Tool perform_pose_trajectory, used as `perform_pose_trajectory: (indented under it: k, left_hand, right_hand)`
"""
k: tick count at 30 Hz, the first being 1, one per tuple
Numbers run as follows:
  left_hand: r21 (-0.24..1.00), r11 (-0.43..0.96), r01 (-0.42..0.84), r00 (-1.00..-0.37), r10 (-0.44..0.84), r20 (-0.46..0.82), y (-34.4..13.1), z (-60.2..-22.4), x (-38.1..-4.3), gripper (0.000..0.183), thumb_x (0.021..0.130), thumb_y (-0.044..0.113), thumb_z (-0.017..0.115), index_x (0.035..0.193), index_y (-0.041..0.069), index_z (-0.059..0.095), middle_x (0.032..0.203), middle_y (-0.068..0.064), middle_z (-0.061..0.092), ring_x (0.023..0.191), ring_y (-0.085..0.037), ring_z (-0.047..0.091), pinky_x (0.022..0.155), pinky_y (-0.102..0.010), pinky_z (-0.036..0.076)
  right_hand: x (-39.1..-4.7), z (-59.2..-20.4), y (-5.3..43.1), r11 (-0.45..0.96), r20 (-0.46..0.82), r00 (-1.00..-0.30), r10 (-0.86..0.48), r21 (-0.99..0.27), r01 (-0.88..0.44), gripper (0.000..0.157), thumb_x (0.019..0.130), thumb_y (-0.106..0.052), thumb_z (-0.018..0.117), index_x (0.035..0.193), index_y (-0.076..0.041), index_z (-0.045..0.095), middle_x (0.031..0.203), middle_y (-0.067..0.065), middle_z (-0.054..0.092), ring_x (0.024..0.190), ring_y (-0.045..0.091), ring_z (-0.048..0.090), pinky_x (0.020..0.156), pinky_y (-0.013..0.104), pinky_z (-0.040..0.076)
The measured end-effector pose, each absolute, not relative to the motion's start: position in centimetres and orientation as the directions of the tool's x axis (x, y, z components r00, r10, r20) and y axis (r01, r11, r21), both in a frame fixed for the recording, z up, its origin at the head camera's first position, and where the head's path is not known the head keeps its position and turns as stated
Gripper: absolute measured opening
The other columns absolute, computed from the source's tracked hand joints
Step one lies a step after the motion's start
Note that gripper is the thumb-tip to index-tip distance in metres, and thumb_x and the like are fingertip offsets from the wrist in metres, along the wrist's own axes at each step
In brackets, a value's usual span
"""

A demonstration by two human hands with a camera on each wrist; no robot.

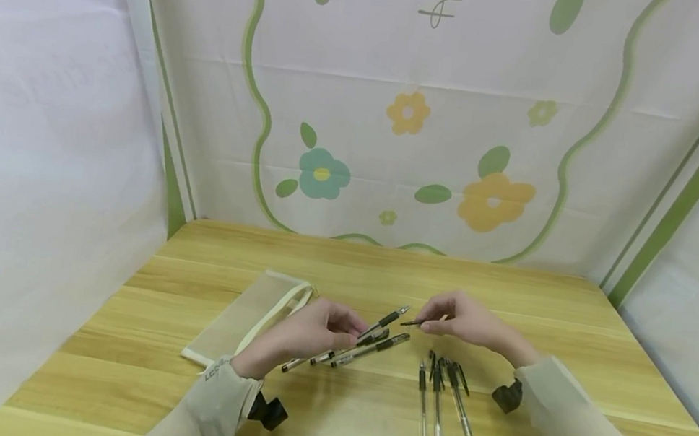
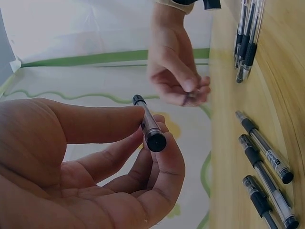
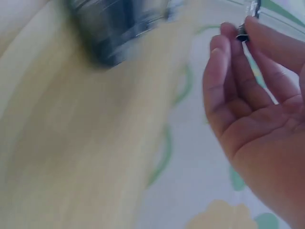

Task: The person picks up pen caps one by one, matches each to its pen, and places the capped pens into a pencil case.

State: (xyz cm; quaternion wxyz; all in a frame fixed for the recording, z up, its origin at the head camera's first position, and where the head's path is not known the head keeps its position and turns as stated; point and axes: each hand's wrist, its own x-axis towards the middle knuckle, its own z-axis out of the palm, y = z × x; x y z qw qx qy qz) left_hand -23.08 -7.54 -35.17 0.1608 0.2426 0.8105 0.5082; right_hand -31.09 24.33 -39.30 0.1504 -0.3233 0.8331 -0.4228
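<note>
Between thumb and fingers, my left hand (image 1: pixel 316 330) pinches a gel pen (image 1: pixel 386 320), its bare tip pointing up toward the right hand. The left wrist view shows the black end (image 2: pixel 156 142) of this pen close up. Opposite it, my right hand (image 1: pixel 468 321) pinches a small dark pen cap (image 1: pixel 412 322), a short gap away from the pen tip. Below the left hand, several pens with black grips (image 1: pixel 372 349) lie slanted on the table, partly hidden by that hand. Nearer the right forearm lies a second group of clear-barrelled pens (image 1: pixel 436 407), side by side.
A pale see-through zip pouch (image 1: pixel 232 316) lies flat on the wooden table (image 1: pixel 170 400), left of and partly behind the left hand. A white cloth with printed flowers (image 1: pixel 363 110) hangs along the table's far edge. White sheets (image 1: pixel 39 136) stand at both sides.
</note>
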Motion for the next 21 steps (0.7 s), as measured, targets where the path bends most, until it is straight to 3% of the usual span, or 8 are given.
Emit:
perform_pose_trajectory:
  k: [8, 13, 17, 21]
  left_hand:
    - [0.9, 0.365, 0.24, -0.826, 0.564, -0.009, -7.5, -34.8, -23.1, 0.021, 0.095, 0.004, 0.063, 0.114, 0.0, 0.068, 0.096, -0.003, 0.066, 0.09, -0.019, 0.063, 0.079, -0.033, 0.052]
    - [0.91, 0.348, 0.226, -0.822, 0.569, -0.013, -7.4, -34.7, -22.9, 0.022, 0.094, 0.003, 0.063, 0.115, 0.001, 0.067, 0.097, -0.005, 0.066, 0.09, -0.02, 0.062, 0.078, -0.033, 0.052]
    - [0.912, 0.339, 0.231, -0.818, 0.576, -0.007, -7.2, -34.8, -22.8, 0.02, 0.095, 0.003, 0.063, 0.114, 0.002, 0.068, 0.098, -0.008, 0.066, 0.089, -0.018, 0.062, 0.077, -0.033, 0.052]
    - [0.915, 0.327, 0.237, -0.81, 0.586, 0.001, -6.8, -35.1, -22.7, 0.019, 0.095, 0.003, 0.063, 0.112, 0.001, 0.068, 0.097, -0.008, 0.066, 0.088, -0.019, 0.061, 0.076, -0.035, 0.052]
  right_hand:
    - [-28.1, -36.6, 24.6, 0.462, 0.084, -0.847, -0.525, -0.808, -0.366, 0.018, 0.094, -0.023, 0.069, 0.107, -0.01, 0.072, 0.099, 0.005, 0.07, 0.089, 0.03, 0.065, 0.075, 0.04, 0.055]
    - [-26.2, -35.7, 25.3, 0.375, 0.085, -0.91, -0.406, -0.892, -0.251, 0.025, 0.093, -0.025, 0.07, 0.111, -0.007, 0.07, 0.099, 0.011, 0.069, 0.091, 0.036, 0.064, 0.077, 0.042, 0.054]
    - [-25.3, -35.7, 26.0, 0.341, 0.084, -0.928, -0.362, -0.915, -0.216, 0.028, 0.094, -0.025, 0.07, 0.113, -0.004, 0.068, 0.1, 0.013, 0.069, 0.095, 0.041, 0.062, 0.078, 0.041, 0.054]
    - [-25.1, -35.3, 26.6, 0.357, 0.089, -0.932, -0.351, -0.907, -0.221, 0.029, 0.095, -0.026, 0.068, 0.114, -0.003, 0.067, 0.099, 0.013, 0.068, 0.09, 0.033, 0.064, 0.077, 0.039, 0.054]
